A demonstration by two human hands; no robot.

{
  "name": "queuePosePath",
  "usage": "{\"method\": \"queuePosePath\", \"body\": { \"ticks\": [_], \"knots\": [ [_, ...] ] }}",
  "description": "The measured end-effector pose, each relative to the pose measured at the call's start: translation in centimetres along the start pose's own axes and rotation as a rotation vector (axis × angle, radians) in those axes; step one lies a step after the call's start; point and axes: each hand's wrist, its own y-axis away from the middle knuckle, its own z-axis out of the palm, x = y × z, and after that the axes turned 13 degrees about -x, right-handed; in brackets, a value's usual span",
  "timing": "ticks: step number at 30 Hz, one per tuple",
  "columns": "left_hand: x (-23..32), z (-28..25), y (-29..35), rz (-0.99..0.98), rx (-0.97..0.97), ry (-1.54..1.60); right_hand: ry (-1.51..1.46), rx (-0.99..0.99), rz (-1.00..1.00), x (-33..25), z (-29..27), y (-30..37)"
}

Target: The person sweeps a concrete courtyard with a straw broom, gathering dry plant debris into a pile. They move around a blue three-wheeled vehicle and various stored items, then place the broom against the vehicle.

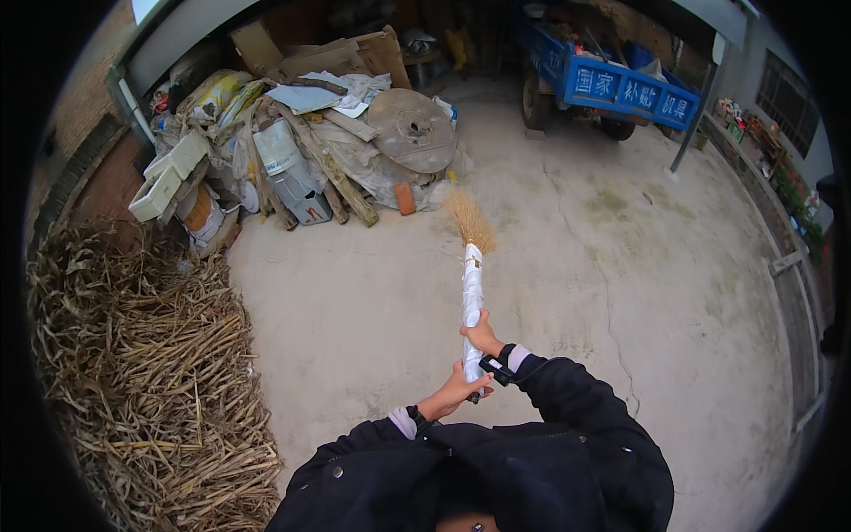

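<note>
A straw broom [472,275] points away from me in the middle of the view, its handle wrapped in white plastic and its tan bristles fanned out at the far end. My left hand [457,388] is closed round the near end of the handle. Further up the wrapped handle, my right hand [483,337] grips it too. A band of yellowish binding shows just below the bristles. Whether the bristle tips touch the concrete floor [372,301] I cannot tell.
Dry corn stalks [168,372] lie heaped at the left. Beyond them is a junk pile with boards, sacks, white foam boxes [170,176] and a round grey disc [411,130]. A brick [404,199] rests before it. At the far right stands a blue cart [620,86] near a post [696,124].
</note>
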Motion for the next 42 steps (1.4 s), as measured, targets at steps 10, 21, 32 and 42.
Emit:
{"method": "queuePosePath", "body": {
  "ticks": [10,21,32,42],
  "knots": [
    [16.3,-13.0,-25.6,-0.043,0.018,-0.07,-0.253,0.115,0.013,-0.3,-14.7,-28.5],
    [37.5,-23.3,-55.4,-0.28,-0.292,-0.174,-0.591,0.438,0.244,-1.9,-36.7,-51.4],
    [59.5,-36.2,-85.9,-0.348,-0.229,-0.053,-0.679,0.206,0.318,-8.4,-56.0,-85.5],
    [80.8,-50.7,-109.3,-0.229,-0.087,-0.049,-0.519,0.158,0.113,-17.9,-68.8,-122.5]
  ]
}}
